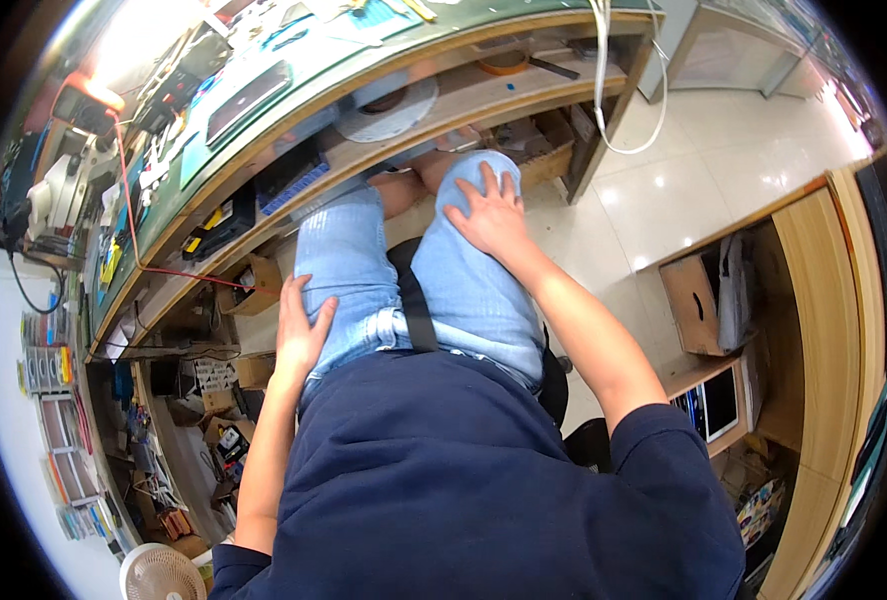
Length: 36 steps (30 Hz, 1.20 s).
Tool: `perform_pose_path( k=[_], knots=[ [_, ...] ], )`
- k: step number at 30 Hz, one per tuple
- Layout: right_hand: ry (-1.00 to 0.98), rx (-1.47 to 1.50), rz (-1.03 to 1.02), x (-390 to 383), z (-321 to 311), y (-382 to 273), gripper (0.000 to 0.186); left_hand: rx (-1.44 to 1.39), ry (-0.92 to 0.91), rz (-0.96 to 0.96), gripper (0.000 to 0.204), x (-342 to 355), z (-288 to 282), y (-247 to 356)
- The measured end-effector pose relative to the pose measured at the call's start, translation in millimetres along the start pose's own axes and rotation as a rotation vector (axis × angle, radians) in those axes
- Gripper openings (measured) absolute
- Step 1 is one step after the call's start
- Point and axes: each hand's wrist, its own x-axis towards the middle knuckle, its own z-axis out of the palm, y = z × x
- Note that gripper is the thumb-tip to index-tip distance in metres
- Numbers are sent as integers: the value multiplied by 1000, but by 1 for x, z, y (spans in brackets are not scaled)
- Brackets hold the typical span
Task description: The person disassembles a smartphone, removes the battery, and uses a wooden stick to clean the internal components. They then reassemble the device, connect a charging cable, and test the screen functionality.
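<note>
My left hand (302, 325) rests on the outer side of my left thigh, its fingers apart on the light blue jeans (349, 250). My right hand (484, 210) lies on top of my right knee with fingers spread out and nothing in it. I am seated, with a black strap or seat part (412, 300) between my legs and a dark shirt (474, 480) over my middle. Both knees are at the wooden lower shelf of the workbench.
The workbench (364, 100) ahead holds a phone (249, 100), tools and a red cable. A white cable (634, 145) hangs at its right end. A wooden cabinet (804, 300) with a cardboard box (689, 300) stands right. Cluttered shelving (164, 450) and a fan (159, 575) are left.
</note>
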Motion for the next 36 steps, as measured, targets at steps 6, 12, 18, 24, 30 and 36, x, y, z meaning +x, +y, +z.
perform_pose_path(
  k=[6, 12, 18, 24, 30, 36],
  knots=[
    [86, -15, -24, -6, 1, -5, 61, 92, 5, 77, 66, -1, 1, 1],
    [415, 179, -549, 33, -26, -41, 49, 346, 109, 332, 62, 12, -11, 27],
    [240, -247, -632, 126, -85, -84, 56, 263, 218, 567, 63, 111, -9, 73],
    [-143, -169, -594, 150, -95, -80, 55, 232, 250, 624, 59, 151, -8, 75],
    [-119, -126, -581, 147, -90, -73, 52, 235, 208, 672, 59, 191, 6, 89],
    [24, -50, -647, 138, -72, -97, 30, 225, 61, 532, 70, 216, 14, 93]
  ],
)
